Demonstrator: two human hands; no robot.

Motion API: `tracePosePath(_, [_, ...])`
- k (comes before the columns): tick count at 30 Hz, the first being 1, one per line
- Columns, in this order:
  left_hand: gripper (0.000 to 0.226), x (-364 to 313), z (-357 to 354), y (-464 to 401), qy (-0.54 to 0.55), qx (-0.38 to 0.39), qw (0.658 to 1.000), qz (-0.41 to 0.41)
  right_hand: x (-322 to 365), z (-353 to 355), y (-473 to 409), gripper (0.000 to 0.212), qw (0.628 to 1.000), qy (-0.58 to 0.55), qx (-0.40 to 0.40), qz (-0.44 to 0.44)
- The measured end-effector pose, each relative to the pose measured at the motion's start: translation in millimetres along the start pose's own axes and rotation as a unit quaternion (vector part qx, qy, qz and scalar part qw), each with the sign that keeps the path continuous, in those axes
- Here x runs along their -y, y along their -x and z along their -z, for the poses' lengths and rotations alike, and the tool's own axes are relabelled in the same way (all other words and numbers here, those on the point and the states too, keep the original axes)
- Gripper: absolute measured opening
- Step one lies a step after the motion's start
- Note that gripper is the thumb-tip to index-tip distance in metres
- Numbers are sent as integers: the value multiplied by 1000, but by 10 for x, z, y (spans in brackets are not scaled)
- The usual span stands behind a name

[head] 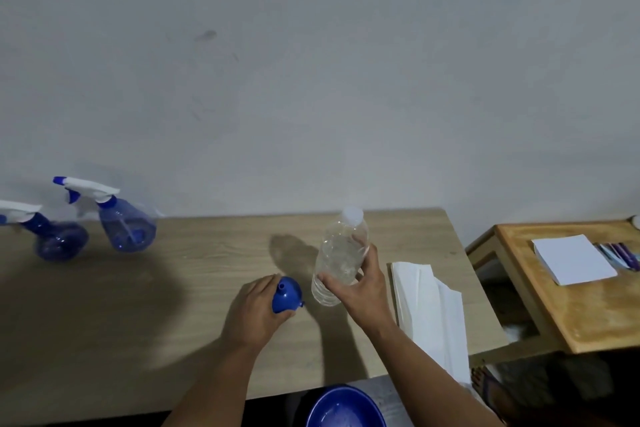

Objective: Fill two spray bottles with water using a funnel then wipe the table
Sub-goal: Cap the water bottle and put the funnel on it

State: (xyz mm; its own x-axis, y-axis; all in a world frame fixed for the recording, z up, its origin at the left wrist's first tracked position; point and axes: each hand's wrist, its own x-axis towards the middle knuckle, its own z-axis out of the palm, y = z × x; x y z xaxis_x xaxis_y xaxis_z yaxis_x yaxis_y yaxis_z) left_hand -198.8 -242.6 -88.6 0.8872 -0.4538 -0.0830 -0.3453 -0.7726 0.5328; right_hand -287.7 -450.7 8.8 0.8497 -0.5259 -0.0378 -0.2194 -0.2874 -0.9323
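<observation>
Spray bottles [126,218] stand capped, well left of the water bottle [337,256], which the right hand [360,284] grips; the left hand [258,308] clasps the funnel [287,295] just beside it. Uncapping one sprayer should come before seating the funnel squarely.

The table [207,288] has a matt, pale wood-grain top; the side table [588,315] is glossier, orange-toned wood. Both spray bottles [126,229] are translucent blue plastic with white plastic triggers. The water bottle [341,253] is clear, ribbed plastic — shiny. The funnel [287,295] is smooth blue plastic, as is the glossy bowl [346,407]. The folded sheet [429,308] looks like soft white paper (possibly cloth).
</observation>
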Motion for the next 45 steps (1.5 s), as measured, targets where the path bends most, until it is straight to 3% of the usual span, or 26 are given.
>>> tracePosePath(13, [86,-127,432,-430,5,-14,1000,-8,165,-122,-369,62,999,5,-34,24])
tracePosePath(24, [77,-129,730,-1227,-45,-28,998,-28,542,-442,-1256,59,998,-16,-39,52])
tracePosePath(32, [60,188,468,-1588,-40,-5,999,16,325,-726,-1571,67,998,1,0,60])
tracePosePath(36, [71,229,432,-1636,-25,-3,999,25,248,-767,-1600,75,998,-5,10,62])
tracePosePath(45, [104,91,691,-1409,-40,15,997,63,269,-737,-1488,114,999,24,35,25])
